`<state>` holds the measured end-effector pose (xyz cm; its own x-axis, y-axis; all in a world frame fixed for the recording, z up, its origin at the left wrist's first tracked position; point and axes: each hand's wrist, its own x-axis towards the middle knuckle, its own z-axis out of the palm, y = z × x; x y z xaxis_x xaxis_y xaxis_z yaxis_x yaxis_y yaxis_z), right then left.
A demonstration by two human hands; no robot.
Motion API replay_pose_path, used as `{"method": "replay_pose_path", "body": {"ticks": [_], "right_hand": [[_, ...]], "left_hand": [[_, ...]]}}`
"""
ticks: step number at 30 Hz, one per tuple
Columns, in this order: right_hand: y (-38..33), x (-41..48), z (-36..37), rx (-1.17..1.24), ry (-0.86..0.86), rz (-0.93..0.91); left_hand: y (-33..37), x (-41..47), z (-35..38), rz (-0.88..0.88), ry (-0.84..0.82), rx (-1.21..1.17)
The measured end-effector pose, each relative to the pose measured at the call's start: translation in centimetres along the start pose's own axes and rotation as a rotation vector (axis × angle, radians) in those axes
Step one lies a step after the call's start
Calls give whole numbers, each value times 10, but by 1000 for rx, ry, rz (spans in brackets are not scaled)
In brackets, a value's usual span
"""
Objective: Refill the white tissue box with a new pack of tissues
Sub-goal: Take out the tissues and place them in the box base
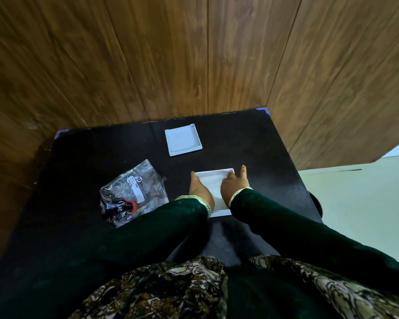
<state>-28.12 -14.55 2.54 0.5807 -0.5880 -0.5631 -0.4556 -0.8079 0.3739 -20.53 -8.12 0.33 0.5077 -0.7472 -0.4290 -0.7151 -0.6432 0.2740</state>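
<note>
The white tissue box (214,183) stands on the black table (251,146), near the middle right. My left hand (199,192) lies along the box's left side and my right hand (234,185) rests on its right side, fingers pointing away from me. Both hands press against the box. The box's white lid (183,139) lies flat and apart, farther back on the table. A crumpled clear plastic tissue wrapper (133,192) with black and red print lies to the left of the box. Whether tissues are inside the box is hidden by my hands.
Wood-panelled walls (194,54) close in behind the table and on the left. The table's right edge drops to a pale floor (359,203). My dark green sleeves and patterned scarf cover the near part of the table.
</note>
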Motion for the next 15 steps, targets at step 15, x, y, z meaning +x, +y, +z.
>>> {"method": "replay_pose_path", "body": {"ticks": [15], "right_hand": [[15,-11,5,78,273,-51]], "left_hand": [[-9,-3,-31,315,-49,767]]}}
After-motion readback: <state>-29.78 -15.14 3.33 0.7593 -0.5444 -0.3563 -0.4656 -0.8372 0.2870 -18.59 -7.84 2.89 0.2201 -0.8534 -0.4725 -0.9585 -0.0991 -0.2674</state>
